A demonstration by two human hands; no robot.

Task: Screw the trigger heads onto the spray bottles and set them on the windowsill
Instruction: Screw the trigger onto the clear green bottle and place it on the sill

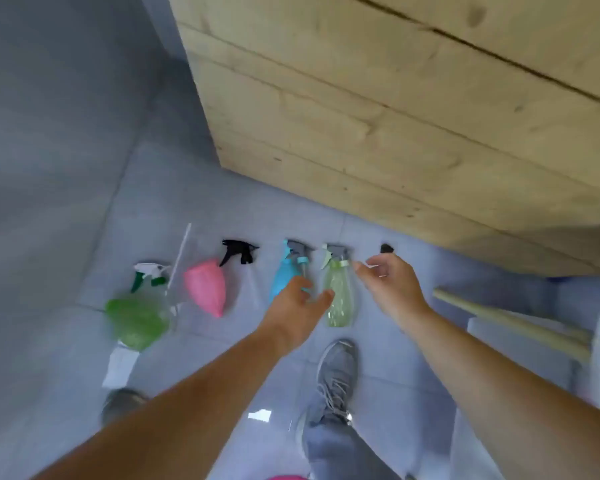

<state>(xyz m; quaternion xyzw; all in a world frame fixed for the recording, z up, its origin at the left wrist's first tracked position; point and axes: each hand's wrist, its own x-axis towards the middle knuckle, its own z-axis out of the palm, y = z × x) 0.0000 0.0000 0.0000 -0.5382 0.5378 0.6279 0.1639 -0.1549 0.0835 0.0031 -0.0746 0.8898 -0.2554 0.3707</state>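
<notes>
A grey tiled floor (pixel 66 188) fills the view, and a large box of pale wooden boards (pixel 395 109) stands at the upper right. The picture is blurred by motion. On the floor lies a row of spray bottles. At the left is a round green transparent bottle (pixel 136 320) with a green and white trigger head (pixel 149 275) just beside its top. Next comes a pink plastic bottle (pixel 207 287), with a black trigger head (pixel 238 251) lying near its upper end; whether they are joined I cannot tell. Then there is a light blue bottle (pixel 284 277) with a grey trigger head (pixel 297 247) at its top, and close beside it a pale green transparent bottle (pixel 338 296) with another grey trigger head (pixel 336 252). The left hand (pixel 291 308) is open with loose fingers and holds nothing; it hovers over the lower parts of the blue and pale green bottles. The right hand (pixel 390 282) is also open and empty, its fingertips (pixel 359 268) near the neck of the pale green bottle. A grey laced shoe (pixel 336 372) stands on the floor below the hands.
</notes>
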